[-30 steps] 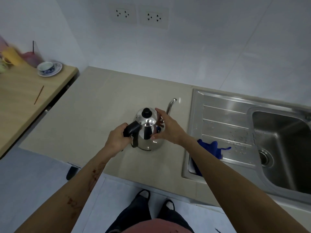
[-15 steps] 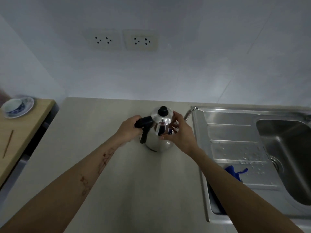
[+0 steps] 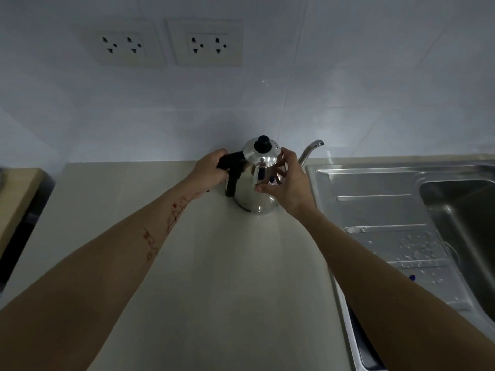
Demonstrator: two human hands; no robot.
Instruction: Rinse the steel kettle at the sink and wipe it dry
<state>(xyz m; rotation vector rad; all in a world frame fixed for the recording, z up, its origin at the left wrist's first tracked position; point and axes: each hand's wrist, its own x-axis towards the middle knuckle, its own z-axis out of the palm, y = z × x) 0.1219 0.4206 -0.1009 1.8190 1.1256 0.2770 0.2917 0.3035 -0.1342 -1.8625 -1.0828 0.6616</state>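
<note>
A shiny steel kettle [image 3: 255, 194] with a black lid knob, a black handle and a thin curved spout pointing right stands upright on the beige counter [image 3: 214, 263], close to the back wall. My left hand [image 3: 211, 167] is closed around the black handle. On the kettle's right side, my right hand [image 3: 286, 183] rests with its fingers spread, thumb near the lid rim. The steel sink [image 3: 388, 210] lies to the right, its drainboard wet with drops.
Two double wall sockets [image 3: 166, 44] sit on the white tiled wall above the kettle. A wooden table edge [image 3: 16, 199] shows at the far left. A speck of blue cloth [image 3: 412, 277] peeks out beside my right forearm on the drainboard. The sink's basin [image 3: 466, 218] is at far right.
The kettle has moved away from me toward the back wall, held by both hands. The camera has tilted up, so the blue cloth is almost hidden and the cup on the table is gone from view.
</note>
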